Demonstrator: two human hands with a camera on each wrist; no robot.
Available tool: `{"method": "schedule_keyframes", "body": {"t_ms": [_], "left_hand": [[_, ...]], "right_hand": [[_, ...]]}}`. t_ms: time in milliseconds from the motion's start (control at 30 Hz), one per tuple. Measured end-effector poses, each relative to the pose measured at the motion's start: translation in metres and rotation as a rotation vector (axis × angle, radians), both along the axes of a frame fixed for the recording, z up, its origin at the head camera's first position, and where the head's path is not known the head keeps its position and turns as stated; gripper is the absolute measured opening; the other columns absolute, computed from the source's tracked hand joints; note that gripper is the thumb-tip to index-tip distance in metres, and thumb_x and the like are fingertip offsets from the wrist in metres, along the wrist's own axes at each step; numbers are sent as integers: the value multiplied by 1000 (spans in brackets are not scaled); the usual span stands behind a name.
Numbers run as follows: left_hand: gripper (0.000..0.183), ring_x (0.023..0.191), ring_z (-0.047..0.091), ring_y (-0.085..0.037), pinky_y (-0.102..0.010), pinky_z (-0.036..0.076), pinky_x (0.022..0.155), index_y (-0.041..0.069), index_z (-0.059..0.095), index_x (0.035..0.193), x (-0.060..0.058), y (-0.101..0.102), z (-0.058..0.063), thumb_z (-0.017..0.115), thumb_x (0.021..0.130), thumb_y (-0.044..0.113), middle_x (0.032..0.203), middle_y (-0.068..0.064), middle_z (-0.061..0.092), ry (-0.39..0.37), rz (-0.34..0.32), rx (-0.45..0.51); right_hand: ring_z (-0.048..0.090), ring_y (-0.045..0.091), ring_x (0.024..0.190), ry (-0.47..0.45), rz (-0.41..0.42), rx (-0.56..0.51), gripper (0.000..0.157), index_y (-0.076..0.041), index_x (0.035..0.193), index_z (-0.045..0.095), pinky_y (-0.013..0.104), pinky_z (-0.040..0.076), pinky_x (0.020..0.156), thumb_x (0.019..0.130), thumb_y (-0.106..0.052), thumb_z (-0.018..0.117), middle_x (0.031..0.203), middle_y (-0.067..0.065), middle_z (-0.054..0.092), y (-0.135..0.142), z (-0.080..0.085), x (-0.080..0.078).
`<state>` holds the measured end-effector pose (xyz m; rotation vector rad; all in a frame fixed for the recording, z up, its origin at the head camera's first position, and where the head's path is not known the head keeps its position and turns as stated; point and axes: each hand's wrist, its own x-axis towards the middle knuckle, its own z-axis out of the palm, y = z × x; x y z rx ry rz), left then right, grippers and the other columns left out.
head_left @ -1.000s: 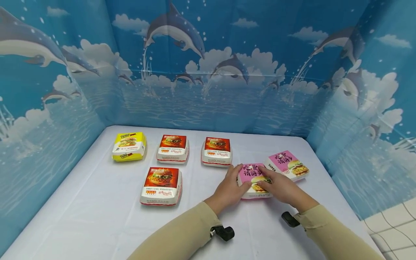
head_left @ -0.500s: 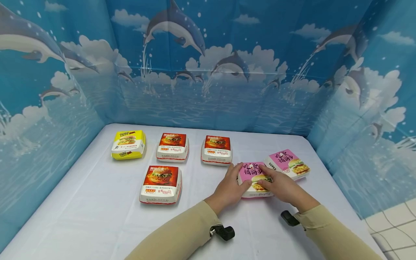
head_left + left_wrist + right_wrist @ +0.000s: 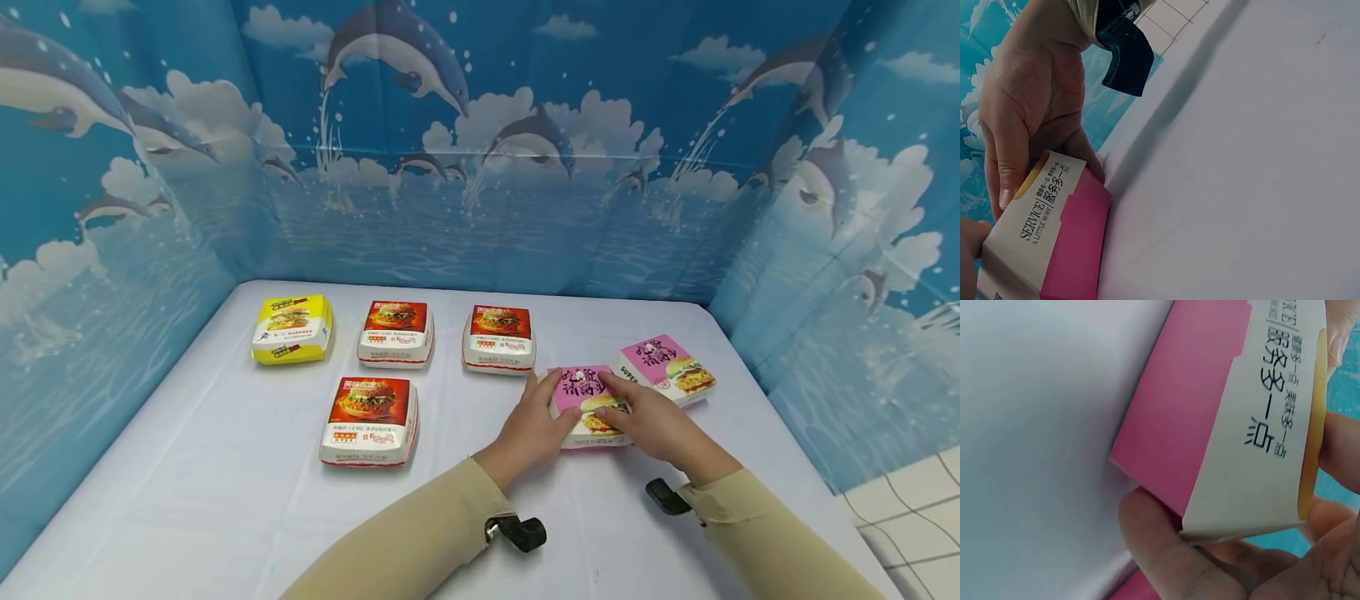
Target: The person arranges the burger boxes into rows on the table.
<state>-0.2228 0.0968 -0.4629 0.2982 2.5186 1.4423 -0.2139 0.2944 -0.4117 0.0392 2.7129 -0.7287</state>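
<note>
Two tan sleeves (image 3: 408, 533) reach in over a smooth white cloth-covered table (image 3: 225, 500). The left grip (image 3: 528, 429) and right grip (image 3: 654, 423) are clamped on opposite sides of a pink box (image 3: 581, 390), thumbs on its top; whether it touches the cloth I cannot tell. Over the last second the hold has stayed the same and only the head view dips, so the handling seems paused. The box is thin folded card, squarish, with a magenta base and white printed sides. Just beyond the right grip, another pink box (image 3: 663, 367) sits angled. Left of the left grip is a red-topped box (image 3: 369, 421) with rounded sides; farther off stand two more (image 3: 395, 333) (image 3: 498, 337) and a yellow box (image 3: 292, 329). Behind hangs a creased dolphin curtain (image 3: 510, 233).
</note>
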Motion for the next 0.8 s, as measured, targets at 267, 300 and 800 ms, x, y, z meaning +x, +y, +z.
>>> {"method": "schedule_keyframes", "body": {"t_ms": [267,300,800], "left_hand": [[74,163,22,-33,-58,31,127,33,30,167,9,-7,7,62,102,49,178,-9,16,11,-8,-6],[74,162,23,-33,-58,31,126,33,29,167,10,-8,7,62,102,49,178,-10,16,12,-9,-7],[73,158,30,-42,-64,34,123,31,27,168,28,-34,27,58,103,44,177,-17,9,18,2,-2]], "right_hand": [[45,51,144,47,7,28,82,-21,169,23,60,54,103,103,-52,62,170,27,28,-11,6,14],[45,51,144,52,7,27,82,-21,170,23,60,55,101,104,-51,62,170,27,28,-13,7,16],[52,48,138,127,56,29,75,-20,167,31,41,58,83,105,-46,62,166,26,37,-37,19,32]]}}
